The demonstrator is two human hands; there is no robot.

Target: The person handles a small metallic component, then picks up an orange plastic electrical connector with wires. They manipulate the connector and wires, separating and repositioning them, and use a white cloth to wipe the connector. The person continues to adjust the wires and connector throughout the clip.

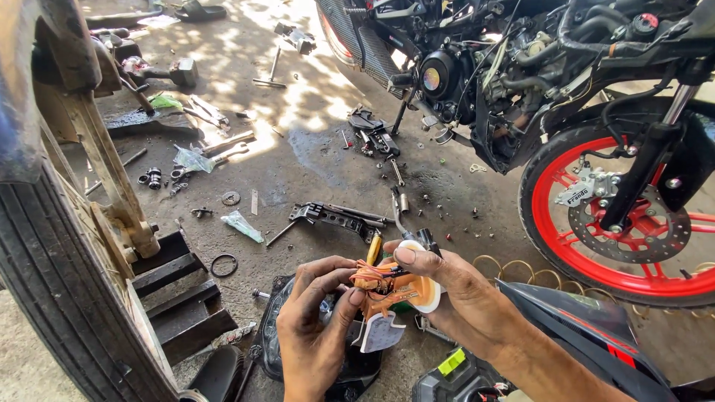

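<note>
An orange part [395,286] with a white cap, orange wires and a white flap below is held low in the middle of the view, above the concrete floor [313,171]. It is gripped between both hands.

The right hand [447,286] is wrapped around the part from the right; the thumb is pressed on the white cap, and the fingers are closed on the body. The left hand [316,313] is set against the part from the left; its fingers are curled narrow, with the tips pinched on the wire bundle. A yellow-handled tool [374,248] is seen just behind the part; whether it is held cannot be told.

A dark tray [350,368] lies on the floor under the hands. A motorcycle [521,67] stands at upper right, its red front wheel [618,223] with a brake disc well apart from the hands. A worn tyre [52,283] fills the left edge, with a black stepped block [182,298] beside it. Loose tools, brackets, bolts and a rubber ring [223,266] are scattered over the oil-stained floor between the hands and the motorcycle. A dark fairing panel with red trim [588,327] is seen at lower right, near the right forearm.
</note>
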